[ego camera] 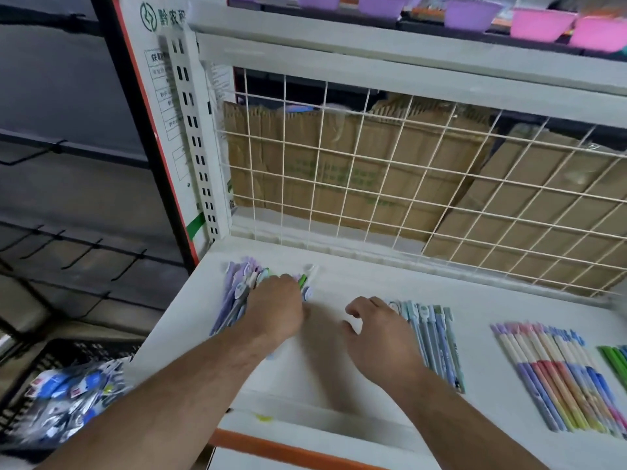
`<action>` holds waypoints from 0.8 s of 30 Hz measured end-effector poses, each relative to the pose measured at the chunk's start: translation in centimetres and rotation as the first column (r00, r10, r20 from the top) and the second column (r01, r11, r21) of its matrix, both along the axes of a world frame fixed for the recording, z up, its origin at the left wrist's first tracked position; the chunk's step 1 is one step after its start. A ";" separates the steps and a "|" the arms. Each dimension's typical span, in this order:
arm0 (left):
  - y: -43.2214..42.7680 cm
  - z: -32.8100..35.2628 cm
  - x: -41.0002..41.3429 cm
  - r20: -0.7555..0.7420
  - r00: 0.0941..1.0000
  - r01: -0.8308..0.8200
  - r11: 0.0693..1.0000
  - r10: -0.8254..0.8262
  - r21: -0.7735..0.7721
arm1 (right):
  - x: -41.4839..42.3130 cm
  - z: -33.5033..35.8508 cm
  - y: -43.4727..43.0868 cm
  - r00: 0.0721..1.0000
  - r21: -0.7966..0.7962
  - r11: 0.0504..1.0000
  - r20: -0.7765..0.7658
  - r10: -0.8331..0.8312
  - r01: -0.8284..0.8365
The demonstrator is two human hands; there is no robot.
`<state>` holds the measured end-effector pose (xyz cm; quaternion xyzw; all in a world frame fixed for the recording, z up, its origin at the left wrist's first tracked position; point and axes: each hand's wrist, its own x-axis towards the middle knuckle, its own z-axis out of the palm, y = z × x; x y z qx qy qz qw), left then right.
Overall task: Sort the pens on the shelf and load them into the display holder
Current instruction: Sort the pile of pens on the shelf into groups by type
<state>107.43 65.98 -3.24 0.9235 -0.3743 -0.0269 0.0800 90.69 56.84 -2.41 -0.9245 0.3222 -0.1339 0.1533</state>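
Reaching into the mixed heap of pens [237, 296] at the far left of the white shelf [373, 286], the left hand [276, 308] has its fingers curled down over the pile. Whether they are actually pinching a pen, I cannot tell; the knuckles hide the tips. The right hand [380, 334] hovers just right of that heap, fingers loosely spread and holding nothing, its edge close against the blue-green row of pens [434, 344].

Risk from here, as I read it: that right hand is so near the tidy blue-green row that a sweep outward could knock it askew. A clumsy grab in the heap could also roll loose pens toward the shelf's front lip and off.

The heap itself looks jumbled, lilac and blue barrels crossing each other with round cartoon caps, and a green pen [302, 279] pokes out beside the left hand. Further right of the heap lie a pastel row [549, 371] fanned neatly, and green pens [614, 364] at the frame edge. No display holder is in view.
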 end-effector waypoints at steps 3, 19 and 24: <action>-0.7 0.3 0.3 0.001 0.997 0.072 0.995 -0.072 0.075 | 0.4 -0.1 0.2 1.000 0.012 1.000 -0.002 -0.026 0.026; -2.5 0.9 -1.4 -0.035 0.987 0.159 0.948 -0.155 0.275 | -0.3 -0.3 0.0 0.998 0.091 0.994 -0.012 -0.054 0.055; -3.0 1.5 -1.9 -0.355 0.934 0.042 0.999 -0.050 -0.028 | -1.2 0.2 -0.4 0.998 0.245 0.968 0.038 -0.059 0.048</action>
